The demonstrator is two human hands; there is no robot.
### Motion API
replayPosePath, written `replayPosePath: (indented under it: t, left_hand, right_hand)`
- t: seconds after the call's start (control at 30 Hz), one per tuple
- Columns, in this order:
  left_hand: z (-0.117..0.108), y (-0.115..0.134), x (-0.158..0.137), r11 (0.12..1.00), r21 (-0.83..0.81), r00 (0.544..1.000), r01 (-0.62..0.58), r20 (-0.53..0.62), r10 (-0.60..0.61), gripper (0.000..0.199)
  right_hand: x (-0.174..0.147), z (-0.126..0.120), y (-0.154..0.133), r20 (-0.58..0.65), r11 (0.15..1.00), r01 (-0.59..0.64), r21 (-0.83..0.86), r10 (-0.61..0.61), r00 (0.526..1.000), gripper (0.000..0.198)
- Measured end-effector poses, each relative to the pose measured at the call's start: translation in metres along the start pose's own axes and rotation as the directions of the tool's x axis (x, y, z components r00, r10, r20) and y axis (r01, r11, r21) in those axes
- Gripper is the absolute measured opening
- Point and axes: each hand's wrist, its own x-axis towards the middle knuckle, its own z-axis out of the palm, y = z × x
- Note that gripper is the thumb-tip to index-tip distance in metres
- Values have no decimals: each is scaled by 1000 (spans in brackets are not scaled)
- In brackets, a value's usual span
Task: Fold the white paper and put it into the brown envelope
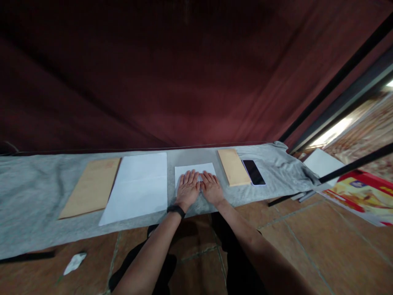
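Left hand [188, 190], right hand [212, 189]: flat, gripping nothing
White rectangular paper [202, 167] underneath: best pressed evenly, smoothed outward, edges square

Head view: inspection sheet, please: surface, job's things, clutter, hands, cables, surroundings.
Surface: long grey cloth-covered table, cloth wrinkled at right.
Job's things: small white paper sheet; nearby, large white paper sheet, large brown paper rectangle, small brown paper rectangle.
Clutter: black rectangular smartphone; crumpled white scrap on brown tiled floor.
Hands: left hand and right hand flat on the small sheet; black wristband on the left.
Cables: nothing certain; thin pale line behind table, cord or seam unclear.
Surroundings: dark red fabric curtain; red-and-yellow printed box at right.
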Motion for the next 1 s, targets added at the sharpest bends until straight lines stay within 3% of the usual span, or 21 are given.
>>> replayPosePath:
  t: [0.2,0.33,0.47,0.67,1.0]
  left_hand:
    - [-1,-5,13,998,65,998,-19,65,15,55]
    - [1,-7,20,994,100,997,-49,71,41,56]
    - [7,-6,23,990,129,997,-59,57,52,57]
    - [5,-9,21,988,110,994,-105,6,105,56]
    - [-6,-21,12,988,147,999,44,-13,-42,58]
  right_hand:
    - [27,-9,3,0,998,30,56,-30,1000,41]
    - [45,5,-5,-46,987,92,130,-86,995,43]
    - [48,18,-3,-26,990,133,48,-131,991,47]
    - [46,13,11,21,983,168,-75,-167,986,50]
    - [35,14,23,-84,978,69,-195,-87,993,54]
